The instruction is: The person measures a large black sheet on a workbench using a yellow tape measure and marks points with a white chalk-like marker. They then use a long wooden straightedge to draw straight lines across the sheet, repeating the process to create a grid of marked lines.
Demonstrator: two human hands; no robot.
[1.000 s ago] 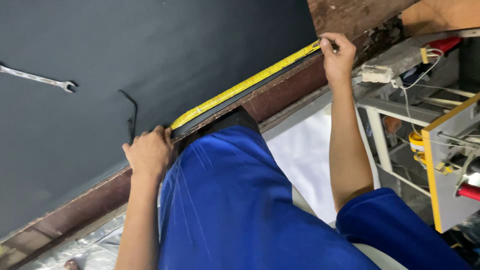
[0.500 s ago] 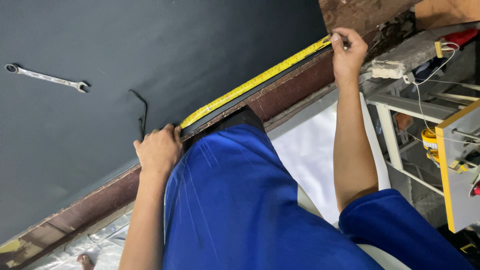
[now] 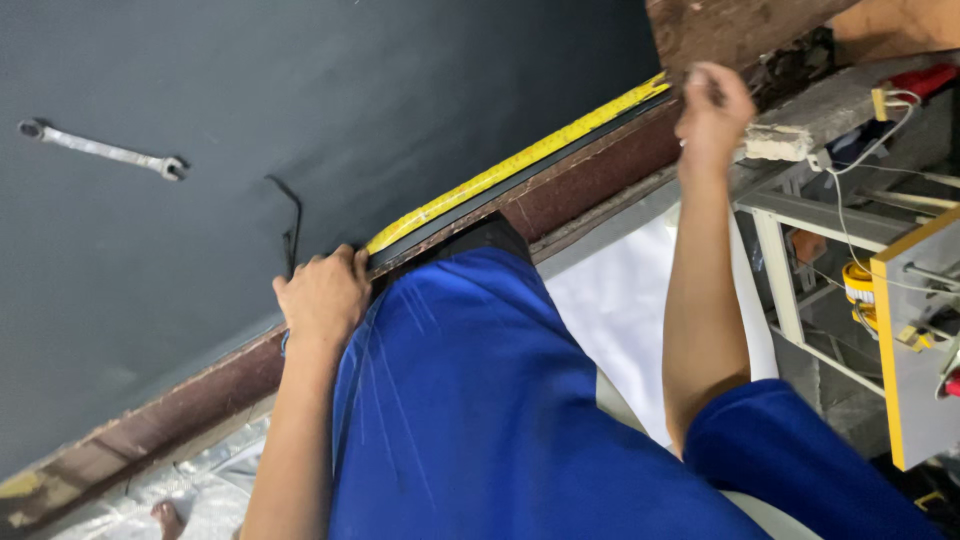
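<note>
Head view, looking down over a blue-clad torso at a dark surface (image 3: 420, 110) with a rust-brown edge. Yellow tape measure (image 3: 520, 162) stretched along that edge, lying flat just inside it, from the left hand (image 3: 322, 296) up to the right hand (image 3: 712, 108). Left hand curled closed over the near end of the tape at the edge, fingers pressed down, thumb side hidden; whether a tape case sits under it cannot be told. Right hand closed in a pinch at the far end, near the corner where the dark sheet meets bare brown board; the tape tip itself hidden behind the fingers. Wrench (image 3: 100, 150) lying well apart on the dark sheet; thin black bent tool (image 3: 290, 215), perhaps a hex key, just beside the left hand. White sheet (image 3: 620, 310) below the edge; metal frame with cables (image 3: 880, 260) to the right.

Likely faults, as judgement only: tape sagging or bowing if tension drops at either end, giving a false reading; blade sliding off the edge toward the torso, since little holds it sideways; sudden release at the far pinch, letting the blade whip back toward the left fingers; elbow or sleeve nudging the bent tool
</note>
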